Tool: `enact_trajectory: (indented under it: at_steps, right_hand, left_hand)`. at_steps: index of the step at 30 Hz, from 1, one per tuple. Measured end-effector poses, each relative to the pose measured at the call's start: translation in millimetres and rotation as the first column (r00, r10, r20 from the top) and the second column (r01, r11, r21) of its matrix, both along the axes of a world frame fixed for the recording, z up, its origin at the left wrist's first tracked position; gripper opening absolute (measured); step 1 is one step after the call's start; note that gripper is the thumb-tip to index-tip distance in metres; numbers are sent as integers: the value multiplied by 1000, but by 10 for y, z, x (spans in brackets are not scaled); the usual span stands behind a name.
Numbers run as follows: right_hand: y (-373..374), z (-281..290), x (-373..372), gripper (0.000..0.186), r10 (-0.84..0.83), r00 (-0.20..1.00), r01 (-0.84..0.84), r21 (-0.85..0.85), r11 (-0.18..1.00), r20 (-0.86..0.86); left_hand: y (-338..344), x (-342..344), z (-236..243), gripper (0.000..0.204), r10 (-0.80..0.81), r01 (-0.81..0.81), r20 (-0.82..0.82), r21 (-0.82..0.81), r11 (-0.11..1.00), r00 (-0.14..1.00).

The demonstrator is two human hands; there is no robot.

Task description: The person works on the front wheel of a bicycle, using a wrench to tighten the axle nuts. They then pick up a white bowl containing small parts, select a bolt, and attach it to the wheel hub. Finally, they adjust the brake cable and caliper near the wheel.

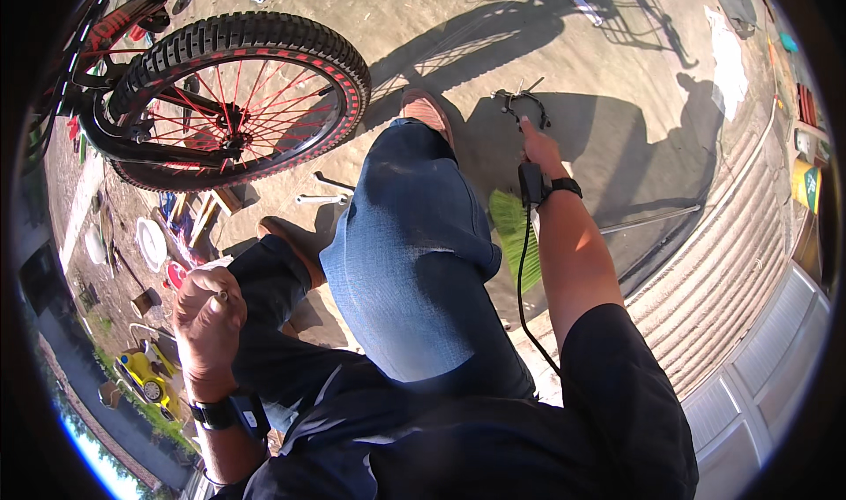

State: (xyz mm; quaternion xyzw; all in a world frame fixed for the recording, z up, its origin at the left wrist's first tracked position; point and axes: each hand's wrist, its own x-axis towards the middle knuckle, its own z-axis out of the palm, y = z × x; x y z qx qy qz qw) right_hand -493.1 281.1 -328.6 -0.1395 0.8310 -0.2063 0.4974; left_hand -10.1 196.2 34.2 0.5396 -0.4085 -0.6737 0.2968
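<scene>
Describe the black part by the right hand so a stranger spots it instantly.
From the big bike wheel, go right past the shoe to the right hand. The black part is at its far end. Unlike the green broom below, it is small and spindly, with thin prongs.

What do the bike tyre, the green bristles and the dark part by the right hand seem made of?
Bike tyre: matte black rubber, by its chunky tread.
Green bristles: probably plastic, vividly coloured, in fine strands.
Dark part: perhaps metal, from its slim arms; its finish is unclear.
</scene>
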Motion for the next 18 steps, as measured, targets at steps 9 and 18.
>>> enact_trajectory:
  at_steps: [9,18]
  right_hand:
    - [-77,-384,15,75,-16,1000,17,81,997,-7]
    - [7,-521,-95,55,-251,950,256,1,967,188]
  left_hand:
    - [-37,-48,-78,22,-2,1,15,30,1000,1000]
    - [-59,-108,-89,24,-12,11,25,37,999,1000]
